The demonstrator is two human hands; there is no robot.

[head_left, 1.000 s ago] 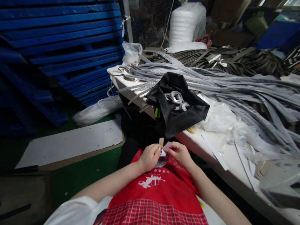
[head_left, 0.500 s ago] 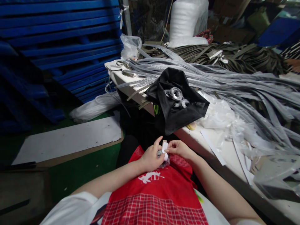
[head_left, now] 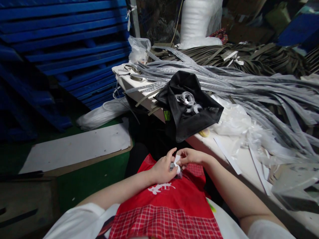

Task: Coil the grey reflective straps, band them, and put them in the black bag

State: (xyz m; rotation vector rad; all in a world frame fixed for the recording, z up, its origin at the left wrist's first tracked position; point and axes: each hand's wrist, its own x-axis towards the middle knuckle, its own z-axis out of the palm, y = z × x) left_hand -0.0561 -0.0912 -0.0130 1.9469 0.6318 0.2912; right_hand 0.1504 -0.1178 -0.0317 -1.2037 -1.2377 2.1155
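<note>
Probably for steadiness, the left hand (head_left: 162, 169) holds a bundle (head_left: 171, 166) in its grip while the right hand (head_left: 190, 157) pinches a strip (head_left: 177, 160), the far bag (head_left: 187, 126) seemingly within easy reach.

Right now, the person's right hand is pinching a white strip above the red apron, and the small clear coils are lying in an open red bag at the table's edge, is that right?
Not quite: the open bag is black, as the head view shows. The small clear coils do lie in it at the table's edge, and the right hand pinches the white strip above the red apron.
</note>
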